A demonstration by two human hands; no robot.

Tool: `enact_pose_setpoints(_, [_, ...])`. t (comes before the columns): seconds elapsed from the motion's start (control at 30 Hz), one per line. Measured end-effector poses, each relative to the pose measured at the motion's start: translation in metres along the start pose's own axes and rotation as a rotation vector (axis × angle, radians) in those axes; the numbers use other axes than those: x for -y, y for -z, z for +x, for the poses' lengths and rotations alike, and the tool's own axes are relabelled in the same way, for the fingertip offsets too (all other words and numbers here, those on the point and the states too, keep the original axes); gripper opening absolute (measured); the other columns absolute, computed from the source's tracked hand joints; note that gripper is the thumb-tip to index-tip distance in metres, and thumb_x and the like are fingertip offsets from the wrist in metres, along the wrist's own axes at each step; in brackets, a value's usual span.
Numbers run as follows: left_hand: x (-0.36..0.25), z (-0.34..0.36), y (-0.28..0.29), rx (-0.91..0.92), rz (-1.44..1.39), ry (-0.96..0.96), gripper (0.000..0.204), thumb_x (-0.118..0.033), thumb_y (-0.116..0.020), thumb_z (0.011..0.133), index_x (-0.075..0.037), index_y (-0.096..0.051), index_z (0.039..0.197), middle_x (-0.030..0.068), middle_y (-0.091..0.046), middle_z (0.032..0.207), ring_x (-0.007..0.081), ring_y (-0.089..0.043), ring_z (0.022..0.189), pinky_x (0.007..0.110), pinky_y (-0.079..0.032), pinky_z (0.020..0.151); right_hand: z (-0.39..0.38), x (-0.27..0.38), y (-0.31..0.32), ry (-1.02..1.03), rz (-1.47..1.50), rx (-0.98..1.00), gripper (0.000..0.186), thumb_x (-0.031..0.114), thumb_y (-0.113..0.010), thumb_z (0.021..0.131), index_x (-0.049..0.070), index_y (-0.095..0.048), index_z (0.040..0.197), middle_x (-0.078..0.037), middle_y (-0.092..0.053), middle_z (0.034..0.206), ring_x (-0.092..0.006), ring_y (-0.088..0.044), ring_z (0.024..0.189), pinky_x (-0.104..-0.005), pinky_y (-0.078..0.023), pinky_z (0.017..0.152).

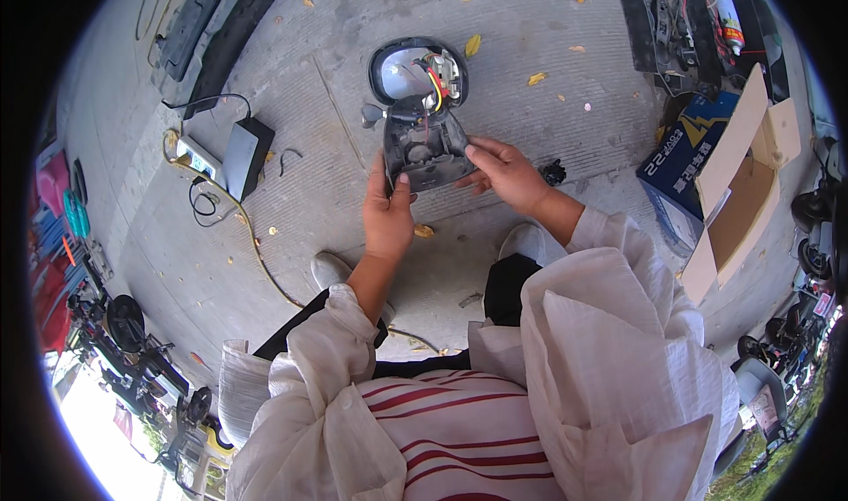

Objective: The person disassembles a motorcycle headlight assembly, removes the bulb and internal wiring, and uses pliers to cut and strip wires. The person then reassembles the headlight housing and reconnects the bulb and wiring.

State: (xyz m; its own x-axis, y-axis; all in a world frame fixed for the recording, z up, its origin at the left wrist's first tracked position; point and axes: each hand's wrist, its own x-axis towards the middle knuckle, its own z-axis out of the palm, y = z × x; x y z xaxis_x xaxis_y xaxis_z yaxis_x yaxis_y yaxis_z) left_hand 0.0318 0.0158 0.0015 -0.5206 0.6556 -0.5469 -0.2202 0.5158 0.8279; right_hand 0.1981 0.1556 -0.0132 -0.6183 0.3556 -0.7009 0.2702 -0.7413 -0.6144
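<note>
Both my hands hold a black plastic housing (427, 152), its hollow, ribbed inside facing up. My left hand (389, 214) grips its lower left edge, the thumb over the rim. My right hand (511, 176) pinches the right edge between thumb and fingers. Just beyond, an oval black-rimmed part (399, 73) with a smooth silvery inside lies on the concrete, close against the housing. Yellow and red wires (435, 86) and a pale connector block (452, 75) show at its right side. I cannot tell how the two parts are joined.
A black power brick (248, 157) and white power strip (200, 158) lie left, with a cable (252, 236) along the ground. At right stand an open cardboard box (746, 201) and a blue box (676, 170). A spray can (728, 20) and black panels (649, 24) lie far right.
</note>
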Motion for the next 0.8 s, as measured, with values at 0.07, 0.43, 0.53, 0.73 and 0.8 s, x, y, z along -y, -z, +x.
enact_pose_setpoints(0.07, [0.0, 0.001, 0.0, 0.013, -0.041, 0.036, 0.056, -0.01, -0.051, 0.103, -0.009, -0.029, 0.154, 0.0065, -0.059, 0.129, 0.0155, -0.061, 0.109, 0.031, -0.056, 0.083, -0.001, -0.002, 0.0, 0.026, -0.077, -0.021, 0.051, 0.031, -0.052, 0.103, -0.001, -0.047, 0.142, -0.008, -0.066, 0.113, -0.0177, -0.071, 0.09, -0.0266, -0.052, 0.068])
enact_pose_setpoints(0.43, [0.002, 0.007, 0.006, 0.067, -0.193, 0.213, 0.056, -0.014, -0.051, 0.102, -0.009, -0.028, 0.152, 0.0101, -0.056, 0.129, 0.021, -0.058, 0.118, 0.038, -0.051, 0.099, 0.009, -0.027, 0.0, 0.292, -0.273, -0.016, 0.042, 0.022, -0.054, 0.102, 0.002, -0.055, 0.138, -0.003, -0.064, 0.087, -0.008, -0.058, 0.078, -0.0256, -0.049, 0.072])
enact_pose_setpoints(0.53, [0.004, 0.007, 0.006, 0.079, -0.223, 0.228, 0.054, -0.01, -0.049, 0.101, -0.011, -0.03, 0.152, 0.0089, -0.056, 0.13, 0.0204, -0.058, 0.119, 0.037, -0.05, 0.101, 0.01, -0.035, 0.002, 0.286, -0.307, -0.036, 0.042, 0.021, -0.053, 0.101, 0.003, -0.054, 0.139, -0.002, -0.061, 0.081, -0.0077, -0.055, 0.076, -0.0253, -0.048, 0.072])
enact_pose_setpoints(0.73, [0.016, 0.007, 0.009, 0.101, -0.241, 0.199, 0.056, -0.003, -0.047, 0.1, -0.012, -0.029, 0.152, 0.0082, -0.057, 0.132, 0.0186, -0.057, 0.119, 0.035, -0.049, 0.102, 0.003, -0.022, -0.001, 0.25, -0.313, -0.041, 0.041, 0.019, -0.052, 0.102, 0.003, -0.054, 0.139, -0.003, -0.063, 0.085, -0.0089, -0.057, 0.077, -0.0259, -0.048, 0.074])
enact_pose_setpoints(0.8, [0.016, 0.007, 0.009, 0.111, -0.221, 0.185, 0.057, -0.002, -0.047, 0.1, -0.011, -0.027, 0.153, 0.0088, -0.057, 0.132, 0.0185, -0.057, 0.119, 0.034, -0.049, 0.101, 0.004, -0.023, 0.003, 0.236, -0.337, -0.022, 0.042, 0.021, -0.05, 0.103, 0.003, -0.052, 0.141, -0.005, -0.065, 0.097, -0.0114, -0.063, 0.086, -0.0259, -0.051, 0.077])
